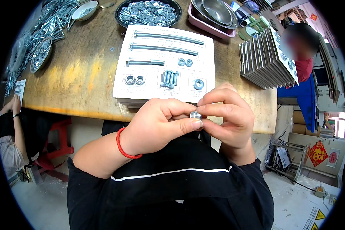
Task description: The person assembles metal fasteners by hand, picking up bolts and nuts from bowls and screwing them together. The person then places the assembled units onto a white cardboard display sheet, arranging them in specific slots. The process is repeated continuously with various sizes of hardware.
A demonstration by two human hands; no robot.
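In front of my body, at the table's near edge, both hands meet around a short stack of silvery metal washers (195,115). My left hand (161,119), with a red cord at the wrist, pinches the stack between thumb and fingers. The fingertips of my right hand (228,115) close on the stack's other side. Just beyond them lies a white card (153,87) on top of a pile of cards. It carries long bolts (165,49), a pair of nuts (135,79), a group of short bolts (169,79) and a washer spot (198,84).
A black bowl of loose washers (148,13) stands behind the card. Right of it is a pink basin (214,30) with metal bowls. Stacked cards (264,57) stand at the right, near another person (304,71). Loose bolts (51,28) and a dish (41,55) lie left.
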